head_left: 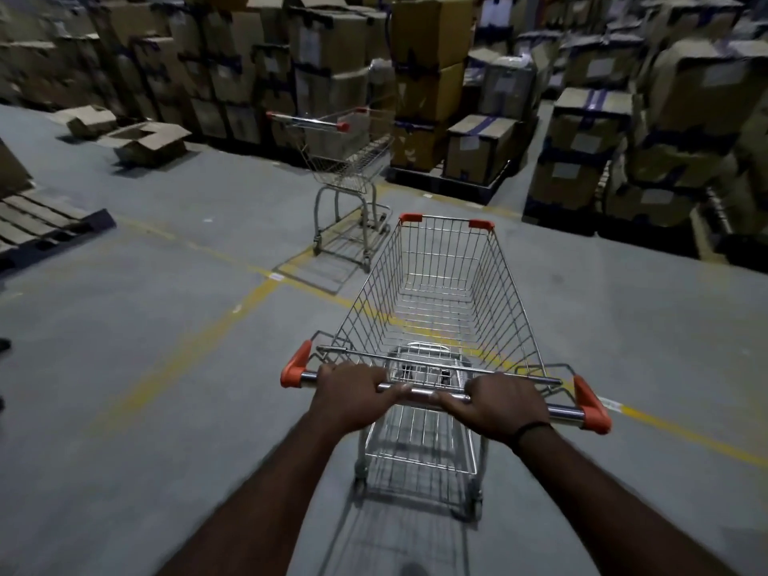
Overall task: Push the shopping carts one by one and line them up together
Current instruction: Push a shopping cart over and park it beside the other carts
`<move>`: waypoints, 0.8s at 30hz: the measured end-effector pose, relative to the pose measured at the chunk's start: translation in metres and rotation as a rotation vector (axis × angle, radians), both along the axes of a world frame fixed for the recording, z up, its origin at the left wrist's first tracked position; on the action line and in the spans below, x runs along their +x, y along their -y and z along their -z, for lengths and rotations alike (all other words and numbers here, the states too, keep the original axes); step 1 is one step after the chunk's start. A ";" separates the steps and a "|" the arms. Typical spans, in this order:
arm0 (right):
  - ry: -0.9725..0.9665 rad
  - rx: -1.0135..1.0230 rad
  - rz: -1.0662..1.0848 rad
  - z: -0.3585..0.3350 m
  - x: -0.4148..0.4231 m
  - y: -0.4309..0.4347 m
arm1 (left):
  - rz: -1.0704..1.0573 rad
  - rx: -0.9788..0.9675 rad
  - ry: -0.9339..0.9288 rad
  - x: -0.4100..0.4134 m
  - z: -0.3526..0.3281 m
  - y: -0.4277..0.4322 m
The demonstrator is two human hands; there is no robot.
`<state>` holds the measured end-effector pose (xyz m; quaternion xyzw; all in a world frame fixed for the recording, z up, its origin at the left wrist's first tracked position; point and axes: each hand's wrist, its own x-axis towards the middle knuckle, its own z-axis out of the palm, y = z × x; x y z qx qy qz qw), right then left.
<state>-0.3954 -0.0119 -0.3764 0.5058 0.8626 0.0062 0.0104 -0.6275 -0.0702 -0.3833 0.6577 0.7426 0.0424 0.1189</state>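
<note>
- We hold the near silver wire shopping cart (436, 293), which stands dead ahead at twelve o'clock with its basket empty and its orange-cornered nose aimed toward one o'clock.
- Our left hand (349, 392) wraps the chrome handle bar with orange end caps (567, 412) left of centre. Our right hand (498, 405), with a black band at the wrist, wraps it right of centre. Both have fingers curled over the bar, thumbs nearly meeting in the middle.
- We judge that this two-sided grip lets us steer as well as push, since either hand can lead a turn.
- Both forearms reach forward, close to straight and knuckles up, converging on the bar from five and seven o'clock.
- The second silver wire cart with red handle ends (345, 160) waits at eleven o'clock, near our cart's nose but apart from it, parked beside the stacked brown cardboard boxes (428, 35).
- Its handle end faces us, which we judge suits nesting from behind. Our nose would first need to swing left across the yellow floor line (232, 313).
</note>
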 end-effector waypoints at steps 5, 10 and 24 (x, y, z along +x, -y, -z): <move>-0.006 -0.001 -0.022 -0.002 -0.021 -0.088 | -0.009 -0.010 -0.017 -0.019 0.000 -0.084; -0.027 -0.028 -0.029 -0.001 -0.039 -0.167 | -0.023 -0.035 -0.037 -0.036 -0.002 -0.155; -0.022 0.019 0.004 0.008 -0.126 -0.351 | 0.010 0.001 -0.069 -0.129 0.005 -0.353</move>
